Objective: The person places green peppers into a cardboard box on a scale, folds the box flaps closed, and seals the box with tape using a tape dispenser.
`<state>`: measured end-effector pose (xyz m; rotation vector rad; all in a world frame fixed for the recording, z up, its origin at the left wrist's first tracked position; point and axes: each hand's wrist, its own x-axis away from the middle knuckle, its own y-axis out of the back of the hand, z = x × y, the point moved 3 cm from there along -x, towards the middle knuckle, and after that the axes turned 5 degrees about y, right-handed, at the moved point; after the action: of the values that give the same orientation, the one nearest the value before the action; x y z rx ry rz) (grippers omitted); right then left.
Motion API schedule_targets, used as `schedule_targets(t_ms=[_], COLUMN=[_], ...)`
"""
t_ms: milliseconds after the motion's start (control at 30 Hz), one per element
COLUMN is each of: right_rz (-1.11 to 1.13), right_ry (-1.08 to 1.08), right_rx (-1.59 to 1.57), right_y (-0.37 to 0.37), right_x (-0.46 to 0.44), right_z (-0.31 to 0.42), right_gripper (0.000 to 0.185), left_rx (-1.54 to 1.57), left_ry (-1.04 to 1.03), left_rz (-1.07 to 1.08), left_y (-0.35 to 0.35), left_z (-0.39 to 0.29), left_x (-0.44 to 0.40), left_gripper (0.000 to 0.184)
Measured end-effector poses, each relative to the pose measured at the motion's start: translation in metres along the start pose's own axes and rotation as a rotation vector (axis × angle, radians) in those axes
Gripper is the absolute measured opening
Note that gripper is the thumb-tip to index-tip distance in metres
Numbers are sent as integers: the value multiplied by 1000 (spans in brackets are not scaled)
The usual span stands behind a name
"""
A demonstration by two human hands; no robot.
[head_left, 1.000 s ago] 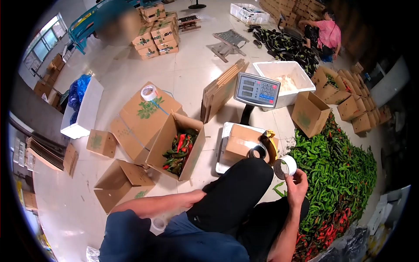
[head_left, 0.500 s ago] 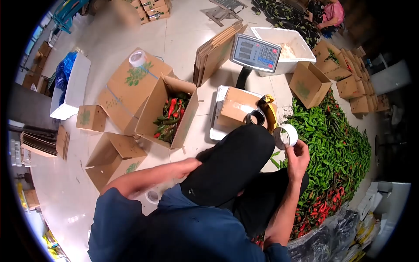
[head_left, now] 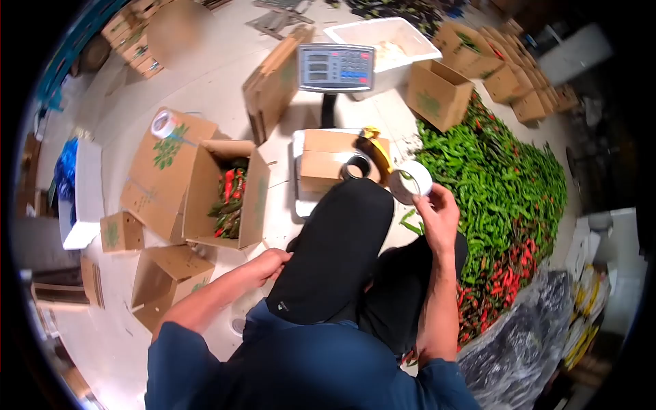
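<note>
My right hand (head_left: 439,213) pinches a roll of tape (head_left: 423,175) by its lower edge, holding it beside my raised knee. Near the side of my black trouser leg is my left hand (head_left: 270,264), fingers curled; whether anything is in them is hidden. Past the knee, a closed cardboard box (head_left: 324,152) lies on the scale platform (head_left: 298,195). A yellow tape dispenser (head_left: 378,152) with a dark-rimmed roll (head_left: 355,168) sits against that box. An open carton (head_left: 255,199) to the left holds red and dark green peppers (head_left: 230,198).
A large pile of green and red peppers (head_left: 492,184) spreads on the right. The scale display (head_left: 336,68) rises at the back. Open cartons (head_left: 439,96) and a white foam box (head_left: 383,44) stand beyond. Another tape roll (head_left: 163,124) rests on a larger carton (head_left: 154,181) at left.
The view has turned, so most of the scene sits further left. My right hand still holds the tape roll. My left hand shows more clearly beside my leg.
</note>
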<state>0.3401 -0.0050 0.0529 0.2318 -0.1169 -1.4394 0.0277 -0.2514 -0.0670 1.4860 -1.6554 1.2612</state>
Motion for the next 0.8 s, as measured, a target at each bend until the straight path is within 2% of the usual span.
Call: schedule_targets(t_ms=[100, 133, 200, 267, 367, 433, 533, 567, 633, 700, 800], right_rz=[59, 57, 44, 43, 47, 77, 45, -13, -85, -153, -252], right_ry=[-61, -65, -50, -33, -68, -62, -92, -85, -60, -61, -152], right_rx=[-207, -284, -395, -462, -569, -706, -891, -961, -1081, -1103, -968], right_y=[0, 2, 5, 12, 22, 28, 40, 46, 64, 94, 141], right_x=[-2, -2, 1, 2, 7, 8, 13, 14, 22, 45, 96], right_z=[14, 17, 19, 14, 20, 22, 25, 25, 19, 19, -11], right_gripper=[45, 46, 48, 53, 54, 47, 33, 29, 18, 17, 19], left_rx=[-56, -143, 85, 152, 46, 25, 143, 80, -25, -91, -233], left_ry=[96, 102, 98, 100, 92, 46, 31, 79, 64, -2, -116], left_rz=[-96, -89, -144, -173, -124, -22, -159, -316, -430, -430, -351], left_y=[2, 13, -16, -26, -1, 31, 21, -4, -12, -33, -68], left_z=[8, 30, 46, 31, 10, 14, 17, 9, 33, 21, -23], left_x=[-10, -34, -27, -19, -17, -31, -33, -18, -32, -38, -52], left_gripper=[25, 26, 28, 30, 34, 41, 35, 35, 31, 30, 29])
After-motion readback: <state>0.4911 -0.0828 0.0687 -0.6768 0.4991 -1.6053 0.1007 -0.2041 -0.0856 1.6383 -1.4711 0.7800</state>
